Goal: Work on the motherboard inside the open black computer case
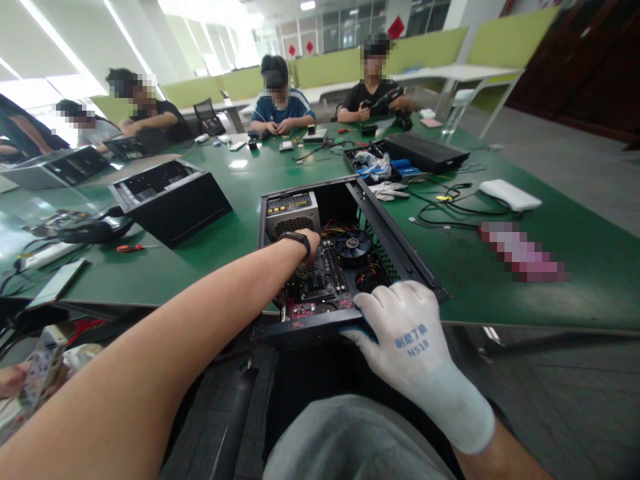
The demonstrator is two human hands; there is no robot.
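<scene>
An open black computer case (406, 252) lies on its side at the table's near edge. Its power supply (293, 212) is at the far left, and a round cooling fan (353, 248) sits over the motherboard (320, 277). My left hand (312, 244), bare with a black wristband, reaches inside just below the power supply; its fingers are hidden. A white work glove covers my right hand (400, 327). It grips the near right rim of the case, thumb outside and fingers bent over the edge.
Another black case (173, 203) stands left on the green table (240, 260), near an orange screwdriver (131, 248). Cables (440, 207), gloves (387, 191) and a white power brick (511, 195) lie right. Several people sit across the table; one holds a power drill (385, 100).
</scene>
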